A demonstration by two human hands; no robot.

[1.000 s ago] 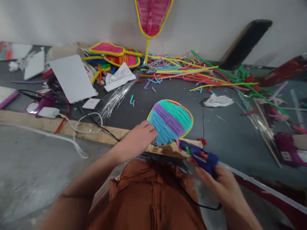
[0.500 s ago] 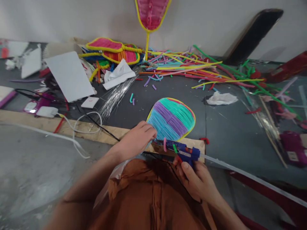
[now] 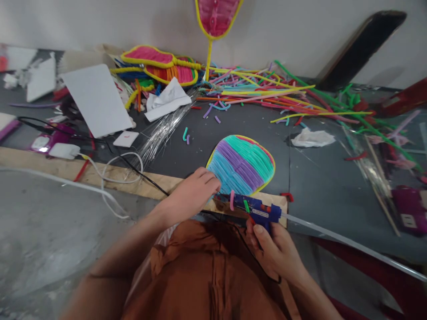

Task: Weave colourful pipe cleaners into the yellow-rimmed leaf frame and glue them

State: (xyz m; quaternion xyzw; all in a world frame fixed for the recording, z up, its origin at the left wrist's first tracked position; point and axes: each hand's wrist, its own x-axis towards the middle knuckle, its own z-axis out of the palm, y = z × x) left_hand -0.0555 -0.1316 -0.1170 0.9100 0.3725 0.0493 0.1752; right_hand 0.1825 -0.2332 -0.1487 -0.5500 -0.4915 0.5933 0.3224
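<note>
Since a second ago, the blue glue gun [image 3: 258, 208] and the right hand [image 3: 278, 249] have shifted leftward, and the nozzle now lies close to the left hand [image 3: 195, 191]. Nearest is the brown, wrinkled cloth garment [image 3: 203, 275]. Above it the right hand's fingers are wrapped around the gun's handle; a long translucent glue stick [image 3: 333, 236] runs out of the gun's back, and a pink scrap and a green scrap cling to its barrel. The left hand's fingers curl together over the blue corner of the striped panel [image 3: 243, 166]; the thumb is hidden, so I cannot tell whether they pinch it.

That panel, a rounded shape of fuzzy teal, purple and blue rows rimmed in yellow, rests at the front of the dark, smooth worktop [image 3: 207, 153], partly over a pale wooden strip [image 3: 156, 180]. Farther back lie shiny, thin wires [image 3: 167, 126], a flat white sheet [image 3: 100, 100], crumpled white paper [image 3: 312, 138] and a tangled heap of coloured pipe cleaners [image 3: 260, 93]. Behind, a yellow-rimmed pink shape [image 3: 218, 18] stands on a yellow stem, and a long black object [image 3: 363, 51] leans against the grey wall [image 3: 283, 31].
</note>
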